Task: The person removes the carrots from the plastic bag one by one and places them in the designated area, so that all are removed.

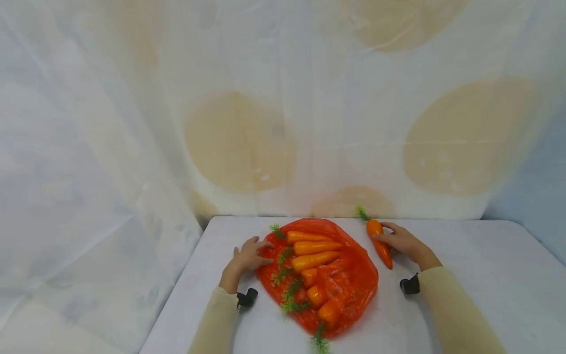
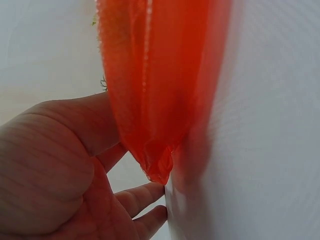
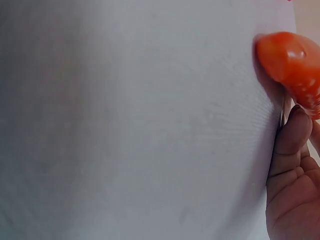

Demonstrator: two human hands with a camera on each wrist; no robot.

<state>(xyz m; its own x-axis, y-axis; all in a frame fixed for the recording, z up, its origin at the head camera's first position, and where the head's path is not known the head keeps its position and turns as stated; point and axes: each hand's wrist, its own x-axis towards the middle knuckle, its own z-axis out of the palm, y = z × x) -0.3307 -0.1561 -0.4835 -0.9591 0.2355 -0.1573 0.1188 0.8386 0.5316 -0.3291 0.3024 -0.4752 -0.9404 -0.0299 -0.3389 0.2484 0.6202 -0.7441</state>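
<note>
Pale, spotted sheeting (image 1: pixel 336 98) backs a white table (image 1: pixel 486 255). The right hand (image 1: pixel 404 242) has fingers at a lone carrot (image 1: pixel 383 251), two o'clock from the red bag (image 1: pixel 361 278); whether they pinch it I cannot tell, and a loose hold could let it roll. The left hand (image 1: pixel 248 254), fingers spread, touches the bag's ten-o'clock edge; tugging might spill the other carrots (image 1: pixel 315 247) toward six o'clock.

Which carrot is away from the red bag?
The carrot by the right hand: it lies on the white table, while the other carrots lie on or in the red bag.
</note>
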